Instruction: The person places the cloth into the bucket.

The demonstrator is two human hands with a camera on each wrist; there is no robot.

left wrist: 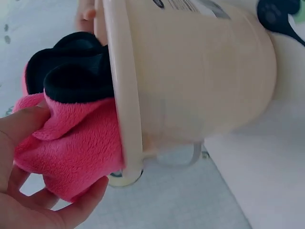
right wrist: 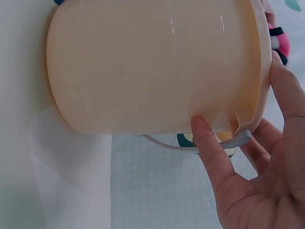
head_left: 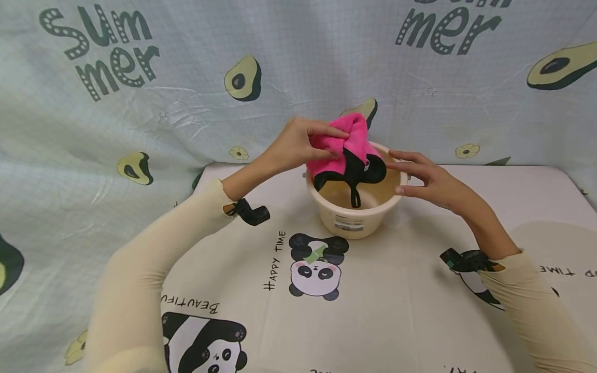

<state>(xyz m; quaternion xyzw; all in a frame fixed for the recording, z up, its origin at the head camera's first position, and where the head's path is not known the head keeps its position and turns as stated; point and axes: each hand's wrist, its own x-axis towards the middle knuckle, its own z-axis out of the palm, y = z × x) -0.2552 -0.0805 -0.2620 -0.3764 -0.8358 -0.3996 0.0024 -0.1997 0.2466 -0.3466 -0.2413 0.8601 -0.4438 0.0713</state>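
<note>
My left hand (head_left: 298, 142) pinches a fluffy pink cloth (head_left: 345, 134) between thumb and fingers over the mouth of a cream plastic bucket (head_left: 354, 225). The cloth has black trim, a small tag and a black hanging loop (head_left: 355, 198) that dangles inside the rim. In the left wrist view, the bunched pink fabric (left wrist: 81, 148) presses against the rim, and its lower part is hidden by the bucket. My right hand (head_left: 431, 181) grips the bucket's right rim. Its thumb (right wrist: 209, 148) lies on the outer wall, while the other fingers reach over the edge.
The bucket stands on a pale table (head_left: 373, 311) covered with a panda print, near its back edge. Behind it hangs a curtain (head_left: 308, 62) with avocado drawings and lettering. A thin bucket handle (right wrist: 167, 147) hangs on the far side. Each wrist wears a black camera.
</note>
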